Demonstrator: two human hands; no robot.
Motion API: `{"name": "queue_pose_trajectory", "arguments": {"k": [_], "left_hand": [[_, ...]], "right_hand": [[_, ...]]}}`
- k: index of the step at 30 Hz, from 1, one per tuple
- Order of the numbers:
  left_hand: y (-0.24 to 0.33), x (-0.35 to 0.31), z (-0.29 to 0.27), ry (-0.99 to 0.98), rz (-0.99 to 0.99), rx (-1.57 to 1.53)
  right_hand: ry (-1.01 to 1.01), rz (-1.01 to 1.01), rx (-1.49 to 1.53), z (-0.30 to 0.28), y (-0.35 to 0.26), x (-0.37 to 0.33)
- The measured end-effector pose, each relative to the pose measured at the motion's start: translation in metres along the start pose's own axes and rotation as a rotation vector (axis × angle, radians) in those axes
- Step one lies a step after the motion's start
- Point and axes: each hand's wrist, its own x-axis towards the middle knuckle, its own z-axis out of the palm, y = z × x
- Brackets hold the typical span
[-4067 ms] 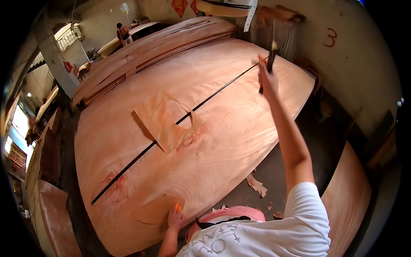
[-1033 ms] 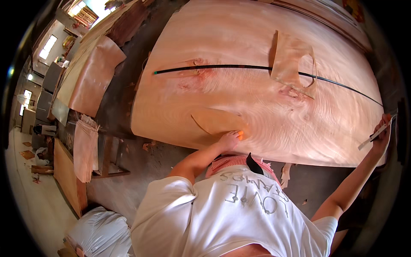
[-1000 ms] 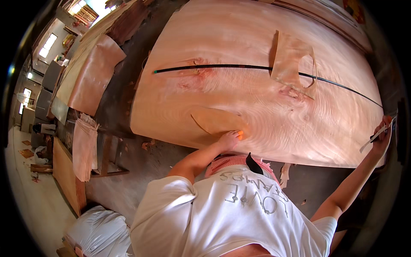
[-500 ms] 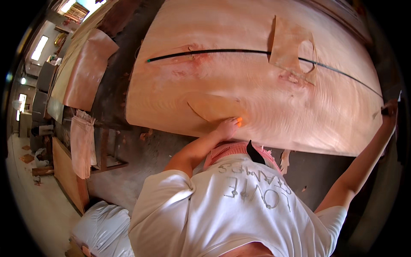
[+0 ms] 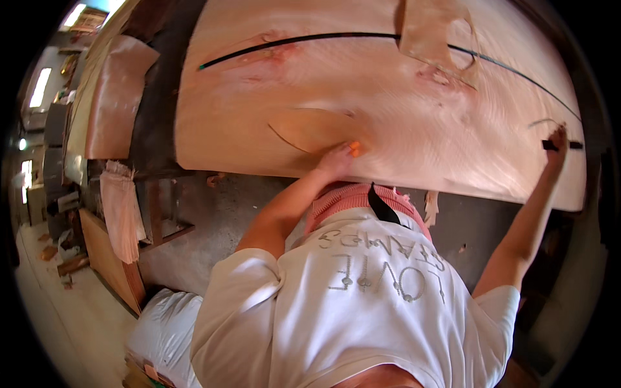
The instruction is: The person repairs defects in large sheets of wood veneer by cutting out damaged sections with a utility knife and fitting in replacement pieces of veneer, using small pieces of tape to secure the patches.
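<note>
Head view. Broad, pinkish-tan wood sheet [image 5: 401, 129] fills the upper half, near edge bowed by the lens.

Left hand [image 5: 337, 160] on the sheet close to that near edge, at the lower right end of an oval tan patch [image 5: 314, 129]. Patch has a dark curved line along its left side; cannot tell whether it is loose or fixed. Left fingers bunched together, orange covers [image 5: 354, 149] on the tips; whether they pinch anything, cannot tell.

Right hand [image 5: 557, 138] far out over the sheet's right end, arm stretched, blurred. Fingers closed around a dark bar-like tool [image 5: 575, 145], which shows on both sides of the hand. Thin pale strip [image 5: 542, 121] just beside the fingertips; held or not, unclear.

Long black strip [image 5: 304, 40] lies across the sheet in an arc, green at its left tip. Over it, upper right of centre: an irregular tan offcut [image 5: 424, 39] with a rounded hole, black strip visible through the hole.

Wearer: white shirt [image 5: 375, 284] with grey lettering, red-and-white striped cloth [image 5: 331, 202] at the waist side nearest the sheet, black strap end [image 5: 383, 210] across it.

Left side: curled wood sheet [image 5: 119, 97], ragged bundle [image 5: 121, 213] below it, leaning board [image 5: 108, 252], bulging white sack [image 5: 167, 330].
</note>
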Motion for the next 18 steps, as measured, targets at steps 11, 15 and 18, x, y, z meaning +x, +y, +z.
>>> {"name": "queue_pose_trajectory", "arguments": {"k": [11, 15, 18], "left_hand": [[0.019, 0.001, -0.013, 0.035, -0.095, -0.094], [0.013, 0.005, -0.008, -0.046, -0.045, -0.03], [0.008, 0.013, -0.004, -0.056, 0.055, 0.005]], "right_hand": [[0.098, 0.125, -0.172, 0.163, 0.128, -0.177], [-0.037, 0.131, -0.304, 0.185, 0.123, -0.204], [0.005, 0.097, -0.509, 0.205, 0.124, -0.228]]}}
